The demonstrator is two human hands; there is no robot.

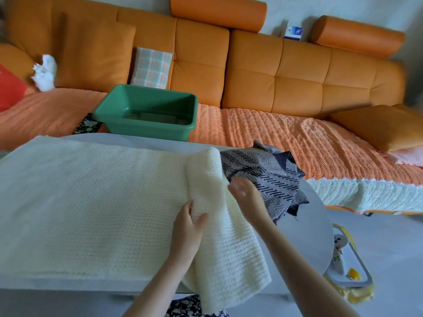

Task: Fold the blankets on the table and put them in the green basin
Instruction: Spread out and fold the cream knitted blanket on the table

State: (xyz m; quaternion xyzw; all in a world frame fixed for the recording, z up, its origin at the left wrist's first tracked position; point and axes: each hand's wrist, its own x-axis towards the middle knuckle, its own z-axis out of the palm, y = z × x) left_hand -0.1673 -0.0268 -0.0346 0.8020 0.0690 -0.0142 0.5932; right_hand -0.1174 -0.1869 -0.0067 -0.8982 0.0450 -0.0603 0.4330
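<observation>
A cream knitted blanket (91,202) lies spread over the white table (318,236), its right end raised in a fold and hanging over the front edge. My left hand (187,227) grips that raised fold between thumb and fingers. My right hand (245,193) reaches past the fold's right side; its fingertips are blurred and partly hidden where the cream blanket meets a crumpled grey and black zigzag blanket (263,172). The green basin (146,110) sits on the sofa seat beyond the table, with nothing visible inside it.
An orange sofa (274,72) with a quilted orange cover runs along the back. On it are a checked cushion (151,67), a white fluffy item (44,73) and an orange pillow (384,124). A yellow-rimmed tray with a small toy (348,259) lies on the floor at right.
</observation>
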